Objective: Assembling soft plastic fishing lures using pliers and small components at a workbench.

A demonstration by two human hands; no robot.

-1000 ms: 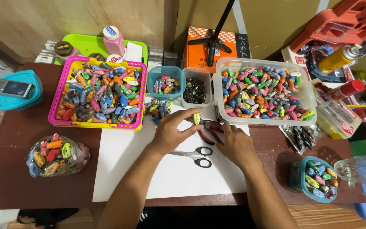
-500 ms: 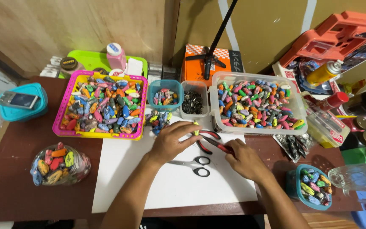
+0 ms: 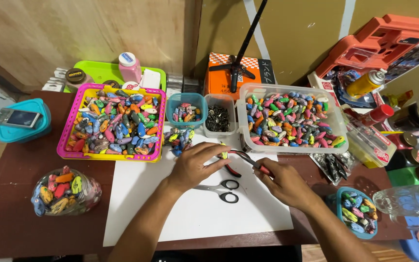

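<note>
Left hand (image 3: 195, 165) pinches 1 small yellow piece (image 3: 224, 155) over the white sheet (image 3: 185, 218); right hand (image 3: 284, 184) squeezes red-handled pliers (image 3: 243, 160) beside it. Pinched so lightly, the piece could pop loose.

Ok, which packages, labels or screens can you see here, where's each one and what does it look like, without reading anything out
Small device with a screen: far left, lying on a teal lidded box, silver, rectangular.
Orange box: back centre behind the tubs, checkered top edge, black side panel.
Pink bottle: on the green tray at the back, white cap with a blue label.
Yellow spray can: right rear, lying tilted, white cap.
</note>
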